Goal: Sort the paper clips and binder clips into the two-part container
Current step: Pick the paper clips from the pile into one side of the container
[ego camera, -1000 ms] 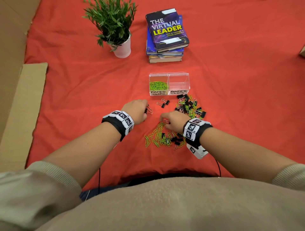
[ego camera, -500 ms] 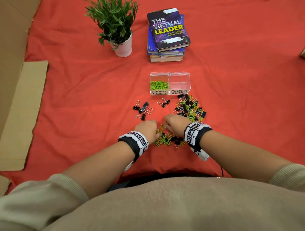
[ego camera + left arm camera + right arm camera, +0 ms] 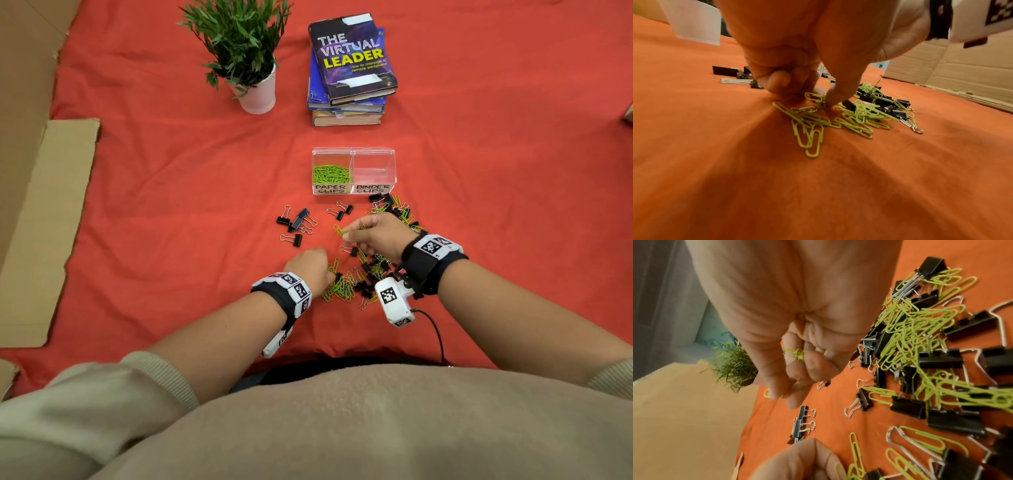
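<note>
Two-part container (image 3: 353, 151): clear plastic, upright on the red cloth, labelled PAPER CLIPS left, BINDER CLIPS right. Left half holds green paper clips (image 3: 331, 173). Mixed pile (image 3: 356, 277) of green paper clips and black binder clips lies near the container. Separate black binder clips (image 3: 296, 224) lie to the pile's left.

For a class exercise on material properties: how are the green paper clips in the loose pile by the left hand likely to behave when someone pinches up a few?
The green paper clips are thin wire loops lying overlapped, so they would probably snag and lift in clumps. They look light and stiff; the right hand pinches several at once. Some lie tangled among binder clips, which may drag along.
</note>
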Motion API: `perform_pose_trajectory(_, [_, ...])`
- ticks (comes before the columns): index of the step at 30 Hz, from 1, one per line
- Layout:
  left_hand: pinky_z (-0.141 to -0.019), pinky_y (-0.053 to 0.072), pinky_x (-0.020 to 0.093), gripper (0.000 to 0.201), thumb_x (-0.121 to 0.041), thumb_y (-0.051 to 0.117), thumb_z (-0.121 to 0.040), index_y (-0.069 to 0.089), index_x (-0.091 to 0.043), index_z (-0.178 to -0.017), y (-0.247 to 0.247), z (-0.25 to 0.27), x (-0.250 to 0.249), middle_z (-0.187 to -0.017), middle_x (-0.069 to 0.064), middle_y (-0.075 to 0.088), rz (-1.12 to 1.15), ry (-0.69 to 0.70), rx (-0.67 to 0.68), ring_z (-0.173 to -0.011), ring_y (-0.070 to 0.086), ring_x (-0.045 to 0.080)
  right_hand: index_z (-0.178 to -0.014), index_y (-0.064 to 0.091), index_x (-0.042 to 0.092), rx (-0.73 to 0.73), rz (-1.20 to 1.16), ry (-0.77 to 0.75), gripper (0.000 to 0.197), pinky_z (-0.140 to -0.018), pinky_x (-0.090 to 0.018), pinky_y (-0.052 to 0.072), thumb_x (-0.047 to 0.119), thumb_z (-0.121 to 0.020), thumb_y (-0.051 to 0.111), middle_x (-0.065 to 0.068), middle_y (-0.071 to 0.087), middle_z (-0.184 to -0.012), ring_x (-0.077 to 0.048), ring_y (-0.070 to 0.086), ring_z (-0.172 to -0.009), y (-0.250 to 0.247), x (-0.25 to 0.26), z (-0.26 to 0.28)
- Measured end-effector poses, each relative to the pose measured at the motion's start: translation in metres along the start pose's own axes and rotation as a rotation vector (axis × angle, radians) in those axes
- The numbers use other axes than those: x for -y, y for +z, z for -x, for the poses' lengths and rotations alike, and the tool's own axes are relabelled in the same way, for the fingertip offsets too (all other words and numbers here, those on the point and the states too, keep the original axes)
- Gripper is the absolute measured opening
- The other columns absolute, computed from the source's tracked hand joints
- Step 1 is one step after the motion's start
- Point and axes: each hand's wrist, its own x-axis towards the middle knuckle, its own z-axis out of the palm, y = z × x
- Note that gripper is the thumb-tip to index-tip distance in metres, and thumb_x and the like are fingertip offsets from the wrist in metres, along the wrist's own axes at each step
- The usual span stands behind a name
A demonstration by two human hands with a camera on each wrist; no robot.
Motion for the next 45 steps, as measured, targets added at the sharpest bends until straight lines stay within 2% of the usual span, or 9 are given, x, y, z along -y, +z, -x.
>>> perform_pose_trajectory(4, [-0.083,0.045,0.039,0.023,-0.022,0.056,-0.087,0.054,-0.005,-0.102,-0.003,0.000,0.003,-0.108,0.013,0.054,0.120,0.053,-0.022,-0.097,0.056,0.033,-0.070,0.055,0.011,0.013,-0.165,0.056,0.023,-0.040,-0.018,0.030,-0.004,-0.085,0.046,-0.008,0.057,-0.060,-0.014,0.039,-0.044,0.002,0.003,-0.002])
perform_pose_trajectory(7, [-0.074,0.046,0.037,0.009,-0.018,0.056,-0.086,0.051,-0.011,-0.088,-0.011,-0.003,0.010,-0.090,0.008,0.056,0.304,0.035,-0.049,-0.081,0.054,0.026,-0.071,0.048,0.011,0.067,-0.248,0.102,0.024,-0.040,-0.019,0.030,-0.005,-0.083,0.035,-0.007,0.052,-0.059,-0.017,0.038,-0.046,0.004,0.004,0.000])
perform_pose_trajectory(12, [-0.059,0.039,0.028,0.012,-0.016,0.057,-0.086,0.048,-0.019,-0.078,-0.028,-0.008,0.021,-0.071,-0.003,0.052,0.615,-0.017,-0.110,-0.061,0.047,0.015,-0.077,0.049,0.012,0.150,-0.215,0.159,0.017,-0.045,-0.023,0.035,0.017,-0.093,0.047,-0.006,0.052,-0.062,-0.016,0.043,-0.048,0.013,0.006,-0.001])
perform_pose_trajectory(18, [-0.050,0.032,0.024,0.024,-0.012,0.037,-0.096,0.057,-0.021,-0.088,-0.038,-0.015,0.033,-0.066,-0.005,0.047,0.888,-0.153,-0.119,-0.051,0.039,0.012,-0.081,0.062,-0.002,0.187,-0.054,0.181,0.019,-0.040,-0.023,0.040,0.000,-0.088,0.044,-0.012,0.058,-0.062,-0.019,0.054,-0.046,0.024,0.004,-0.005])
perform_pose_trajectory(25, [-0.050,0.037,0.024,0.035,-0.005,0.030,-0.089,0.057,-0.015,-0.070,-0.032,-0.012,0.036,-0.057,0.006,0.048,0.894,-0.219,0.030,-0.047,0.044,0.019,-0.076,0.064,0.015,0.211,0.671,0.070,0.018,-0.051,-0.022,0.041,0.030,-0.077,0.074,0.001,0.058,-0.064,-0.012,0.049,-0.053,0.032,-0.006,-0.004])
perform_pose_trajectory(29, [-0.053,0.037,0.025,0.030,-0.011,0.038,-0.092,0.055,-0.017,-0.067,-0.027,-0.008,0.034,-0.056,0.002,0.050,0.767,-0.169,0.009,-0.049,0.045,0.018,-0.086,0.062,0.016,0.291,1.031,-0.090,0.025,-0.050,-0.020,0.033,0.030,-0.072,0.078,0.009,0.054,-0.068,-0.010,0.049,-0.062,0.042,-0.017,0.000])
perform_pose_trajectory(35, [-0.066,0.037,0.024,0.018,-0.009,0.044,-0.095,0.057,-0.010,-0.106,-0.017,0.000,0.038,-0.082,0.002,0.056,0.408,0.044,0.084,-0.074,0.052,0.020,-0.083,0.053,0.024,0.135,1.046,-0.113,0.020,-0.066,-0.028,0.045,0.027,-0.078,0.071,0.009,0.057,-0.077,-0.017,0.058,-0.076,0.022,-0.022,-0.012])
perform_pose_trajectory(39, [-0.070,0.035,0.020,0.029,0.003,0.039,-0.089,0.057,-0.008,-0.110,-0.016,0.004,0.039,-0.093,0.002,0.052,0.350,0.105,0.092,-0.083,0.050,0.016,-0.086,0.053,0.024,0.098,1.026,-0.158,0.019,-0.064,-0.027,0.042,0.033,-0.080,0.069,0.013,0.053,-0.070,-0.017,0.057,-0.073,0.022,-0.018,-0.008])
perform_pose_trajectory(45, [-0.068,0.038,0.021,0.042,0.012,0.036,-0.080,0.057,-0.006,-0.111,-0.017,0.004,0.040,-0.095,0.002,0.053,0.404,0.085,0.082,-0.085,0.050,0.016,-0.090,0.059,0.018,0.153,1.284,-0.227,0.044,-0.066,-0.030,0.043,0.059,-0.075,0.063,-0.003,0.067,-0.094,-0.024,0.062,-0.090,0.058,-0.023,0.005])
